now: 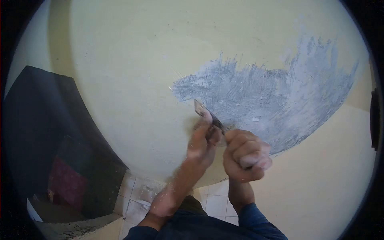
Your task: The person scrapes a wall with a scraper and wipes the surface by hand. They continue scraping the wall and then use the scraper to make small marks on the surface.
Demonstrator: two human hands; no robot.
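Observation:
A metal scraper [201, 109] rests with its blade against the pale yellow wall [132, 80], at the lower left edge of a grey-blue scraped patch [248, 90]. Wrapped round its handle is my right hand [247, 155], closed in a fist. My left hand [205, 138] is closed on the scraper near the blade, with fingers pressed to the metal. The handle is mostly hidden inside my right fist. Small flakes show around my left forearm.
To the left is a dark opening [36, 120] with a red patterned item [68, 182] inside. White floor tiles [216, 202] lie below, between wall and body. A dark object [375, 120] stands at the far right edge.

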